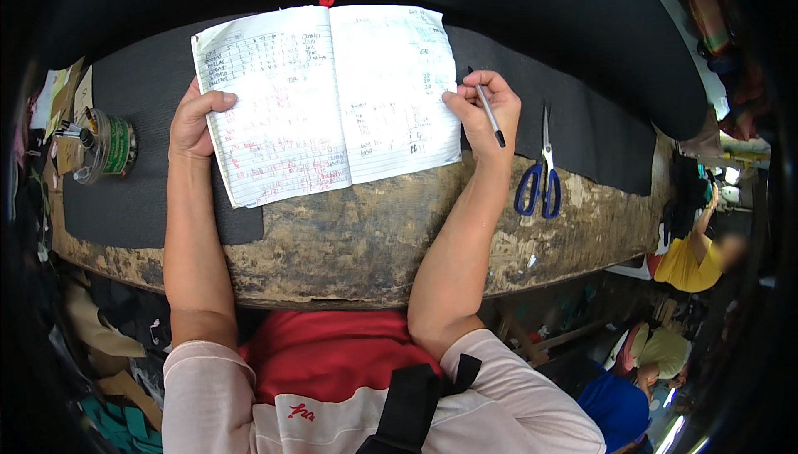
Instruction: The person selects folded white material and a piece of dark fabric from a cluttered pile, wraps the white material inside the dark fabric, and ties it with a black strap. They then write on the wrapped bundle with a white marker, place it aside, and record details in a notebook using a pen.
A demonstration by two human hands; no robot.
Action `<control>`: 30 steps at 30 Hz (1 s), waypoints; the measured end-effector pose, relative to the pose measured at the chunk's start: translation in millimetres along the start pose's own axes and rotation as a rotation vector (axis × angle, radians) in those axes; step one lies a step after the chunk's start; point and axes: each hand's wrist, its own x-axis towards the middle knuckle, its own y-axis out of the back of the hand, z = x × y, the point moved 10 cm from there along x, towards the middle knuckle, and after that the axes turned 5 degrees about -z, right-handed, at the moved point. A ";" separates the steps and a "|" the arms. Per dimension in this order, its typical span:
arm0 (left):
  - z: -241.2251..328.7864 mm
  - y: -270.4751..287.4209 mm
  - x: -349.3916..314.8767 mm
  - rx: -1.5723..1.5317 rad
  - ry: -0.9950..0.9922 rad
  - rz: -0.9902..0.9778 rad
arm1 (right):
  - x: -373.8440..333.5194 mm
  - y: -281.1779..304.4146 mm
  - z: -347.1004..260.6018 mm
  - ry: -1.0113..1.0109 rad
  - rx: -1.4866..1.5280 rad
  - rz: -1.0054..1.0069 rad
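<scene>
An open lined notebook (pixel 341 155), its pages full of handwriting in dark and red ink, is held up above the table. My left hand (pixel 196 122) grips its left edge, thumb lying on the page and fingers hidden behind. At the right edge my right hand (pixel 486 109) pinches the other page with its thumb. A pen (pixel 489 113) with a grey barrel and black ends is also held in that hand, slanting across the fingers. To the right of it, scissors (pixel 544 173) with dark blue handles lie on the table, blades pointing away from me.
Black fabric (pixel 125 196) covers much of the worn wooden table (pixel 349 263). On the left stands a clear plastic tub (pixel 112 147) with a green label and pens. A large black roll (pixel 582 30) spans the back. Other people (pixel 690 263) are at the far right.
</scene>
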 end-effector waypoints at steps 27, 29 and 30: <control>-12.6 -20.9 -0.1 -0.058 0.016 -0.001 | -18.7 -8.6 -52.8 0.219 0.640 -0.272; -21.1 -29.3 0.3 -0.071 0.044 0.001 | -28.9 -26.0 -64.6 0.202 0.934 -0.381; -24.3 -32.0 0.8 -0.085 0.056 0.009 | -29.5 -33.2 -63.1 0.171 0.952 -0.337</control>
